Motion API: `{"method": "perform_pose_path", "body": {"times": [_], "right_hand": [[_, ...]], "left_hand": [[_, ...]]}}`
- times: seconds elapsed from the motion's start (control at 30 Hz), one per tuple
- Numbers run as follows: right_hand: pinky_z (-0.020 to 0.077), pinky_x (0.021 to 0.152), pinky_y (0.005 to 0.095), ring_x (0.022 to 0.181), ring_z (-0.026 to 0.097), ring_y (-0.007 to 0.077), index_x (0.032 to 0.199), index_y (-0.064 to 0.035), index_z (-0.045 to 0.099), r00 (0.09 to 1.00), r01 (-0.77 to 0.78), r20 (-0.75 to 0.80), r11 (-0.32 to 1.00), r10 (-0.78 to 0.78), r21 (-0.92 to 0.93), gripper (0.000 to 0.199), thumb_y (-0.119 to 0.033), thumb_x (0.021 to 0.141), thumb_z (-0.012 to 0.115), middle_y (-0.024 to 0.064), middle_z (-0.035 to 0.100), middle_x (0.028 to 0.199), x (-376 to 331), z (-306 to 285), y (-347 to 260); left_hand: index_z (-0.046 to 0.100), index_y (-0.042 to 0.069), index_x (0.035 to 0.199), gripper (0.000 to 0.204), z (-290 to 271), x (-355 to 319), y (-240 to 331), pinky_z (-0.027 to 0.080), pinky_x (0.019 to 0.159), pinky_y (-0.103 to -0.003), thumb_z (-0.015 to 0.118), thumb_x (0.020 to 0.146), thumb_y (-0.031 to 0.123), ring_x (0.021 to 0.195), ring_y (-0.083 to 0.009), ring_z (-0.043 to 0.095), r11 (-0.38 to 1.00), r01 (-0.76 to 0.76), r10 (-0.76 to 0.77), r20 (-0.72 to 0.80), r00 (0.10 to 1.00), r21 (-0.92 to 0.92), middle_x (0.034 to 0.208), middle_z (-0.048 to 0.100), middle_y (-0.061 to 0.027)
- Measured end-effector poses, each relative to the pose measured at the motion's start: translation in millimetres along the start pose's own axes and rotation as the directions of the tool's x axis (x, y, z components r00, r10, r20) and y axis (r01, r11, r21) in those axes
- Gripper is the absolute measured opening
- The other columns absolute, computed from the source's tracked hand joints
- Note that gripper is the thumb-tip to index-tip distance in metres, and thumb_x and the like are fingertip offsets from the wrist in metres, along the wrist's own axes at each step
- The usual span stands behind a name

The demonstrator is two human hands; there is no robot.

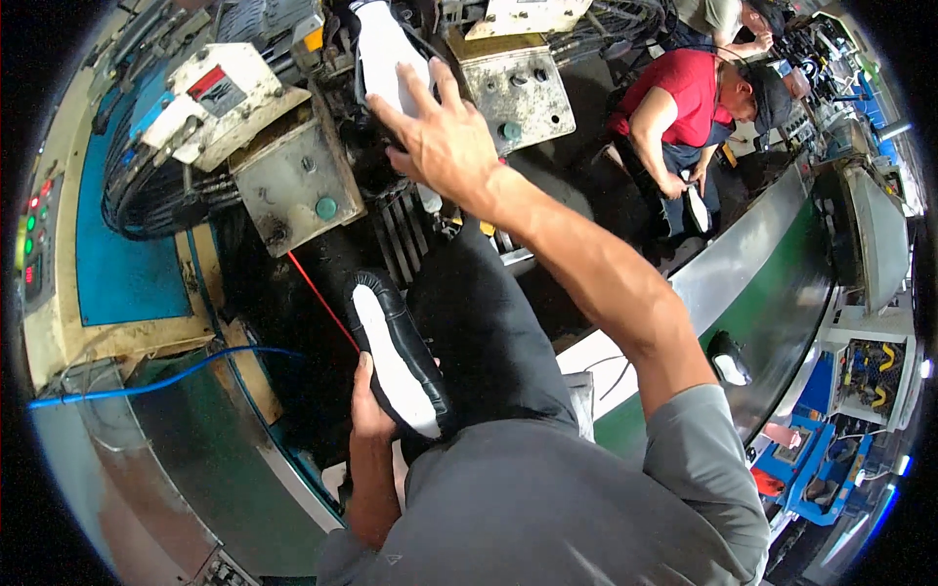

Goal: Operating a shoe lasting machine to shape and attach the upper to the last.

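My left hand [369, 402] grips a black shoe upper [418, 350] by its side, with the white insole side turned up; part of my fingers is hidden behind it. It is close to my dark-trousered leg. Ahead, my right hand [445, 137] lies with fingers spread on the white underside of another shoe [383, 54], which sits sole up in a machine. My thumb hangs at that shoe's near side. The machine's holding parts under the shoe are mostly hidden.
Worn metal control boxes with green buttons, one on the left [298, 186] and one on the right [523, 98], flank the machine. A green conveyor [772, 283] carries a dark shoe [728, 359]. A co-worker in red [674, 93] holds a shoe. A blue hose [147, 386] crosses at left.
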State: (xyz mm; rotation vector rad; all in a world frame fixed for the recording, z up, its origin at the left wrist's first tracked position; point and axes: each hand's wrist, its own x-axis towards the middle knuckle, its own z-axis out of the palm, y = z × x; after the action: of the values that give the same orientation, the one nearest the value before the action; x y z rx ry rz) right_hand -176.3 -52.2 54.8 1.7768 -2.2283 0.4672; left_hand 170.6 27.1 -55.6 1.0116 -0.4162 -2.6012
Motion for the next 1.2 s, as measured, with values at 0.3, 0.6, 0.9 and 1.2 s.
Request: {"method": "perform_pose_path", "body": {"times": [0.3, 0.6, 0.9, 1.2], "right_hand": [[0.0528, 0.109, 0.0651, 0.153, 0.029, 0.0574, 0.159, -0.0269, 0.048, 0.998, -0.023, 0.055, 0.999, 0.025, -0.032, 0.078, -0.037, 0.089, 0.083, 0.0233, 0.033, 0.168, -4.9, -1.8, -3.3], [0.0556, 0.110, 0.0611, 0.147, 0.038, 0.0597, 0.161, -0.0254, 0.046, 1.000, 0.016, 0.027, 0.999, -0.015, -0.047, 0.076, -0.041, 0.094, 0.078, 0.0242, 0.038, 0.166, 76.6, 5.5, 20.4], [0.0472, 0.117, 0.0607, 0.144, 0.047, 0.0519, 0.157, -0.0216, 0.054, 0.998, 0.049, -0.039, 0.999, -0.049, -0.003, 0.072, -0.041, 0.092, 0.079, 0.0250, 0.053, 0.155, 153.0, 11.8, 57.7], [0.0343, 0.125, 0.0594, 0.142, 0.056, 0.0381, 0.150, -0.0106, 0.061, 0.989, 0.089, -0.116, 0.993, -0.097, -0.073, 0.068, -0.038, 0.090, 0.078, 0.0251, 0.072, 0.129, 168.6, 18.2, 47.7]], "left_hand": [[0.046, 0.002, 0.156, 0.074, -29.3, -19.2, -3.0, 0.056, 0.103, -0.061, 0.046, 0.109, 0.060, 0.119, -0.0468, 0.068, 0.999, -0.041, 0.041, 0.089, 0.995, -0.005, 0.135, 0.066, -0.0268], [0.053, 0.000, 0.147, 0.066, 2.7, 28.5, 29.3, 0.059, 0.096, -0.052, 0.047, 0.110, 0.054, 0.104, -0.0421, 0.073, 0.995, -0.072, 0.076, -0.059, 0.995, 0.071, 0.125, 0.072, -0.0239], [0.052, -0.001, 0.150, 0.068, 39.8, 76.8, 49.8, 0.054, 0.108, -0.051, 0.046, 0.111, 0.055, 0.117, -0.0390, 0.069, 0.973, 0.005, 0.034, -0.166, 0.986, 0.229, 0.134, 0.069, -0.0232], [0.055, 0.000, 0.148, 0.064, 28.8, 93.3, 43.8, 0.055, 0.105, -0.049, 0.046, 0.112, 0.052, 0.114, -0.0367, 0.070, 0.996, -0.012, 0.022, -0.107, 0.994, 0.092, 0.133, 0.071, -0.0200]]}}
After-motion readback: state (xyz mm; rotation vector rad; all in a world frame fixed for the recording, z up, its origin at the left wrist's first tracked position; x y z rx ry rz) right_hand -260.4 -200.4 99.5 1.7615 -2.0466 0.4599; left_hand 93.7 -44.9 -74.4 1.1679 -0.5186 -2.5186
